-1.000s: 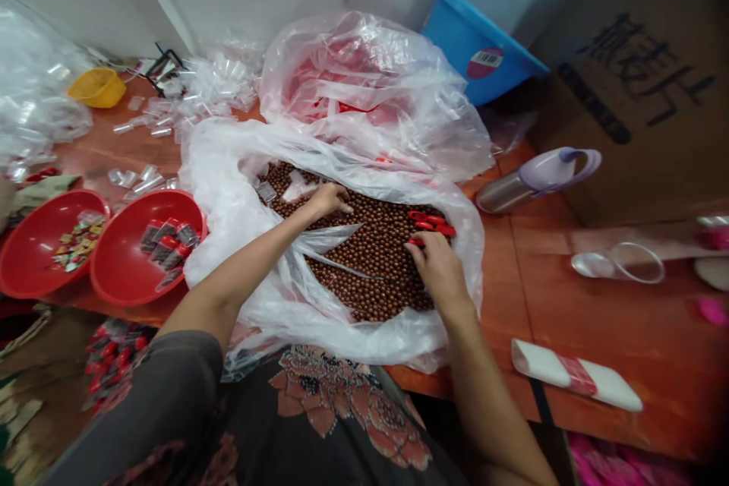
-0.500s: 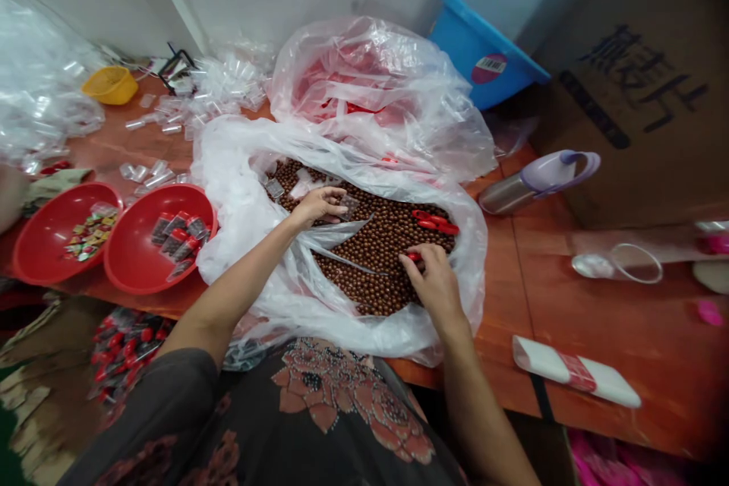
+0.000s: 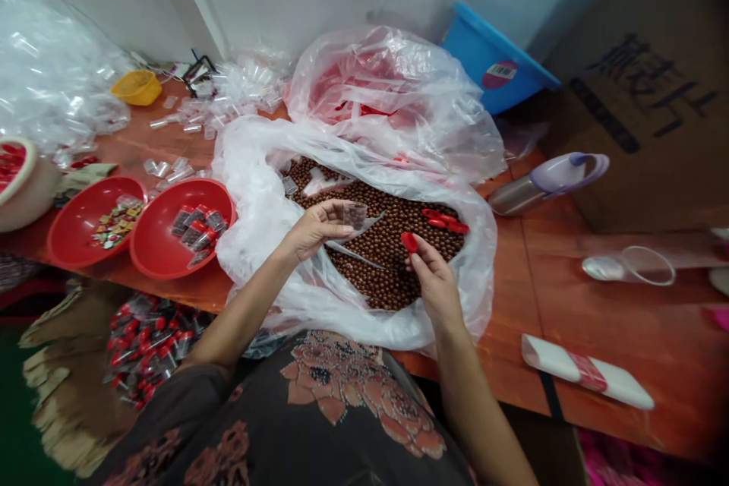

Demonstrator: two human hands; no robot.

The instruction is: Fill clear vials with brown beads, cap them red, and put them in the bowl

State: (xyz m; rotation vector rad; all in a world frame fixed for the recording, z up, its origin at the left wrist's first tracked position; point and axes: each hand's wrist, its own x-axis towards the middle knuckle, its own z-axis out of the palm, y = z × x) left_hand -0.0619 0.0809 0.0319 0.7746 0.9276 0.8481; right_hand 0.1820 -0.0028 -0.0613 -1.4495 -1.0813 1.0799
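My left hand [image 3: 320,230] pinches a small clear plastic container [image 3: 355,216] with brown balls inside, above an open white plastic bag [image 3: 244,167]. Between the thumb and fingers of my right hand [image 3: 436,273] is a red cap [image 3: 408,242], apart from the container. Many small brown chocolate-like balls [image 3: 392,228] fill the bag beneath both hands. Several red caps [image 3: 445,221] lie on the balls at the right side. A few empty clear containers [image 3: 289,186] rest at the bag's left side.
Left are a red bowl [image 3: 142,254] with filled, capped containers [image 3: 199,228] and another red bowl [image 3: 60,231] with small wrapped pieces. Behind sit a bag of red caps [image 3: 392,83] and a blue basin [image 3: 490,61]. At right stand a flask [image 3: 521,194] and a cardboard box [image 3: 638,129].
My left hand has lifted the container clear of the balls. My right hand has raised the red cap from the bag, bringing it slightly nearer the container. The view has shifted left.
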